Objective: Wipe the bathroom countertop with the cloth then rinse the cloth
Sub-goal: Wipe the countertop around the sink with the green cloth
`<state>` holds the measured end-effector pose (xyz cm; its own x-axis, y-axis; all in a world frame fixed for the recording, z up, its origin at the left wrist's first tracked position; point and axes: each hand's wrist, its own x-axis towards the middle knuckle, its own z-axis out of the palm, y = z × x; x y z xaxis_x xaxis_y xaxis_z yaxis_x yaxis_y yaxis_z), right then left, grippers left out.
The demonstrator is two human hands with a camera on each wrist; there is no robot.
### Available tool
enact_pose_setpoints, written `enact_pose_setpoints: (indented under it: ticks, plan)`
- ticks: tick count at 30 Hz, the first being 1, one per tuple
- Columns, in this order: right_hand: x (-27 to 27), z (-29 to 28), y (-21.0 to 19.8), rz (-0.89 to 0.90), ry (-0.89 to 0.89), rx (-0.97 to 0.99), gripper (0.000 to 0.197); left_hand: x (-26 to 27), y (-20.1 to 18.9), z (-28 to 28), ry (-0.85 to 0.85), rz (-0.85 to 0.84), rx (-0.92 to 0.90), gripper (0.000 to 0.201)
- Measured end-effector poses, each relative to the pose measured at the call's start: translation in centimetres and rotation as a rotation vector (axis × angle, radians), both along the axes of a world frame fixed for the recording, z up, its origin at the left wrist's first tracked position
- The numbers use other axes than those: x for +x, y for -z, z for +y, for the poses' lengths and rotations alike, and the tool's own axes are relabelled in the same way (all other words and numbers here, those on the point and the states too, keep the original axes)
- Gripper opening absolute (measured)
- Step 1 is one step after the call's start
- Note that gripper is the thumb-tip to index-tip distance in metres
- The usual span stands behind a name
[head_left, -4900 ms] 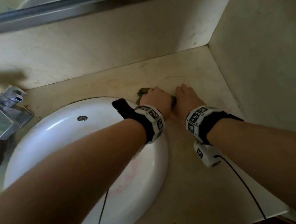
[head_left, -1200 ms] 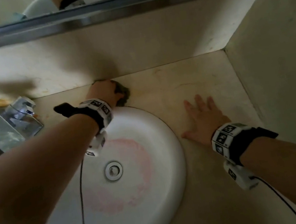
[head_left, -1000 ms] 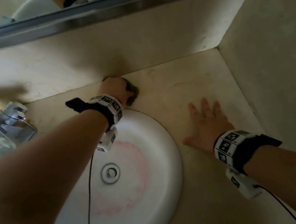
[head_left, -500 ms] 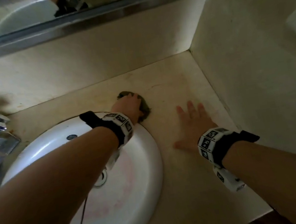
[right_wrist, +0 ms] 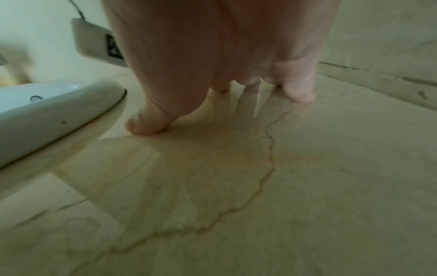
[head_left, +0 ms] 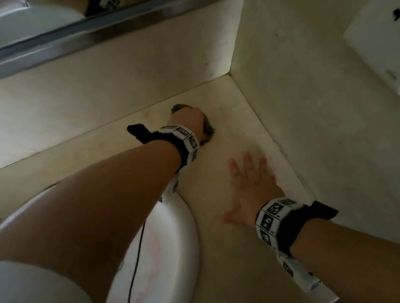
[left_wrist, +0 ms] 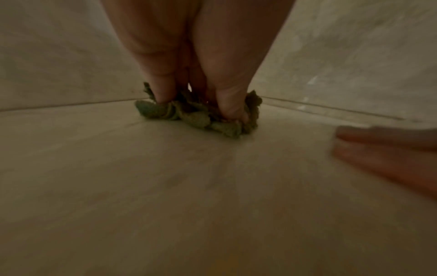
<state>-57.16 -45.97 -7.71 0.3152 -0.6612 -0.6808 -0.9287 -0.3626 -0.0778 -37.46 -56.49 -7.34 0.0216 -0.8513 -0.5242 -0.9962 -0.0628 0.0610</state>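
A crumpled green cloth (head_left: 207, 127) (left_wrist: 196, 117) lies on the beige marble countertop (head_left: 251, 260) (left_wrist: 165, 186) (right_wrist: 307, 186), near the back right corner. My left hand (head_left: 187, 123) (left_wrist: 198, 100) grips the cloth, fingers dug into its folds, and presses it down on the counter. To the right of the sink, my right hand (head_left: 250, 185) (right_wrist: 224, 93) lies flat on the counter with fingers spread and nothing in it. Its fingertips (left_wrist: 378, 145) show at the right edge of the left wrist view.
The white round sink (head_left: 175, 271) (right_wrist: 47, 115) sits left of my right hand, with a black cable (head_left: 134, 272) hanging across it. A mirror frame (head_left: 98, 34) runs along the back wall. A white socket plate (head_left: 383, 28) is on the right wall.
My left hand has slid the cloth to the right along the back of the counter, from behind the sink toward the corner. The right hand stays flat on the counter.
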Motion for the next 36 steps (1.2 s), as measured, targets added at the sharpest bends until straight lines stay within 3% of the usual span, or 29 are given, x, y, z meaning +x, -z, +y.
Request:
enact_pose_setpoints:
  ticks: [6, 10, 15, 19, 30, 36]
  plan:
    - [0.3, -0.8, 0.2, 0.035, -0.016, 0.069, 0.136, -7.4, 1.6, -4.4, 0.243, 0.039, -0.027, 0.06]
    - [0.2, -0.7, 0.4, 0.017, -0.006, 0.074, 0.138, -6.4, 1.2, -2.6, 0.343, 0.011, -0.071, 0.059]
    - [0.2, -0.7, -0.1, -0.007, -0.002, 0.041, 0.138, 1.6, 0.1, 0.8, 0.088, -0.009, -0.13, 0.048]
    - [0.3, -0.7, 0.0, -0.021, -0.002, 0.019, 0.139, 5.4, 0.2, 0.5, -0.055, -0.121, -0.103, 0.054]
    - [0.1, -0.6, 0.9, -0.026, -0.009, -0.005, 0.138, -7.0, 0.5, -5.4, 0.155, 0.029, -0.035, 0.057]
    - [0.1, -0.8, 1.2, -0.024, -0.011, -0.006, 0.138, -8.5, 0.5, -4.2, 0.258, 0.034, -0.02, 0.064]
